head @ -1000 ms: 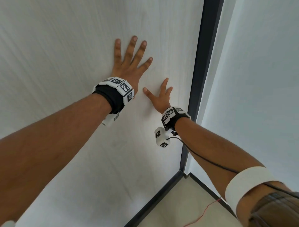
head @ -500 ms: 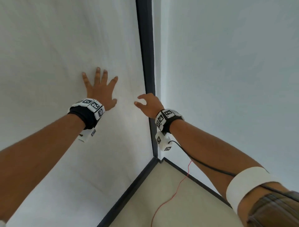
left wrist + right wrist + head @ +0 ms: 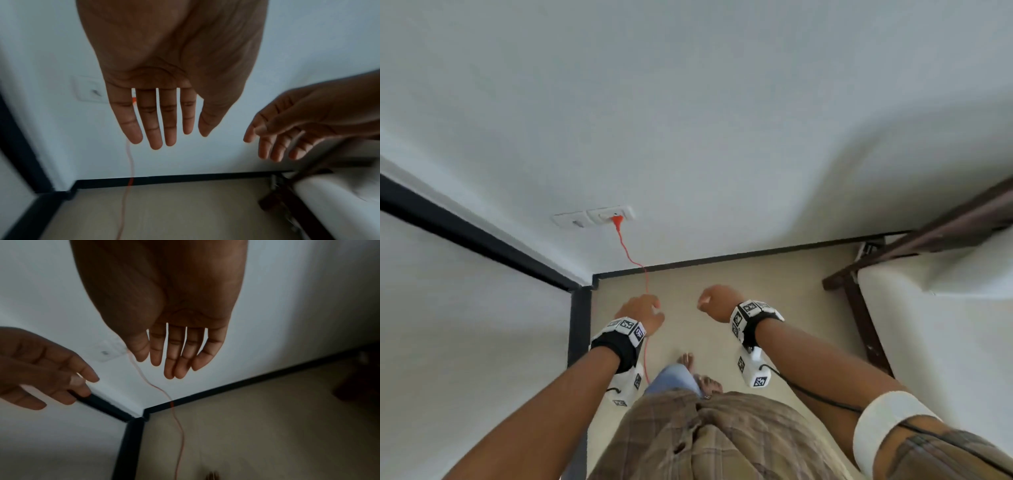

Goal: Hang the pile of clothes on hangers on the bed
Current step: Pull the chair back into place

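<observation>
The bed (image 3: 935, 342) lies along the right edge of the floor (image 3: 756, 291), nearer the right hand (image 3: 717, 306). No clothes or hangers visible. Right hand and left hand (image 3: 642, 313) hang released, fingers straight, grasping nothing. An orange cable (image 3: 631, 257) runs from the wall socket (image 3: 607, 216).

Soft daylight is washing the white wall (image 3: 722, 102) evenly in the head view, which is bending at its edges. Both wrist views are looking dim, their palms lying in shadow, and motion is blurring the bed (image 3: 339, 203) and floor (image 3: 267, 434).
</observation>
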### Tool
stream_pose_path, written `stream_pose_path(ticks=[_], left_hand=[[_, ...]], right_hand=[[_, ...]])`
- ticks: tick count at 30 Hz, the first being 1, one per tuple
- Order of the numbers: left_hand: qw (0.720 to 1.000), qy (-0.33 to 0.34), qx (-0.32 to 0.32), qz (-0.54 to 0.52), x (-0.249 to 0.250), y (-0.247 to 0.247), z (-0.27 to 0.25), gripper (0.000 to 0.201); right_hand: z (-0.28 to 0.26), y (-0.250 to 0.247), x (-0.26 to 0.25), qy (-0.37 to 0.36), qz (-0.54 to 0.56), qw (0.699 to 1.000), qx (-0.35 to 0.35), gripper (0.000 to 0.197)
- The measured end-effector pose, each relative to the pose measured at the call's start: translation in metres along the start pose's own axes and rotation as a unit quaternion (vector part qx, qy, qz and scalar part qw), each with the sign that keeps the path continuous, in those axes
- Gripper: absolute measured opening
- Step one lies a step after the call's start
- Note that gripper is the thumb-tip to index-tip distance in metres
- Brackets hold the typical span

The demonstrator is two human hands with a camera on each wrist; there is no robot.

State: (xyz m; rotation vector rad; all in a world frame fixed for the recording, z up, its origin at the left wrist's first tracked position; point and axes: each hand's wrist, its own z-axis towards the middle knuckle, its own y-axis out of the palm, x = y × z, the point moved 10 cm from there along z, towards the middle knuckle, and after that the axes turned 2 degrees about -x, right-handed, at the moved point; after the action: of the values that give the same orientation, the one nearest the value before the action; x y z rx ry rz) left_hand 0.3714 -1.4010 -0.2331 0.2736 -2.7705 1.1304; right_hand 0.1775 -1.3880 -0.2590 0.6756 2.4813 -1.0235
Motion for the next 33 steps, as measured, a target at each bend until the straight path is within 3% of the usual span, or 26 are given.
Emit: stream_pose_path(ticks=[5, 7, 11, 14, 18, 23, 33], left_hand=[[0.979, 0.166, -0.069, 0.095, 0.135, 0.045, 0.04, 0.022], [0.965, 0.212, -0.082, 0.128, 0.171, 0.055, 0.049, 0.021], [0.915, 0.31, -0.13, 0.222, 0.255, 0.094, 0.054, 0.016], [0.871, 0.373, -0.141, 0.286, 0.305, 0.123, 0.042, 0.006], [0.799, 0.438, -0.168, 0.375, 0.345, 0.18, 0.01, 0.002], [0.677, 0.532, -0.19, 0.473, 0.366, 0.275, -0.082, 0.014], [0.454, 0.633, -0.26, 0.571, 0.312, 0.465, -0.308, 0.016]], right_hand=[[-0.06, -0.002, 0.134, 0.162, 0.168, 0.969, 0.084, 0.022], [-0.082, -0.003, 0.161, 0.199, 0.218, 0.949, 0.115, 0.021], [-0.157, 0.01, 0.22, 0.299, 0.317, 0.877, 0.201, 0.023], [-0.215, 0.038, 0.248, 0.363, 0.391, 0.803, 0.267, 0.022], [-0.286, 0.095, 0.262, 0.425, 0.471, 0.694, 0.341, 0.019], [-0.365, 0.198, 0.253, 0.484, 0.543, 0.548, 0.412, 0.02], [-0.481, 0.423, 0.211, 0.532, 0.622, 0.32, 0.477, 0.022]])
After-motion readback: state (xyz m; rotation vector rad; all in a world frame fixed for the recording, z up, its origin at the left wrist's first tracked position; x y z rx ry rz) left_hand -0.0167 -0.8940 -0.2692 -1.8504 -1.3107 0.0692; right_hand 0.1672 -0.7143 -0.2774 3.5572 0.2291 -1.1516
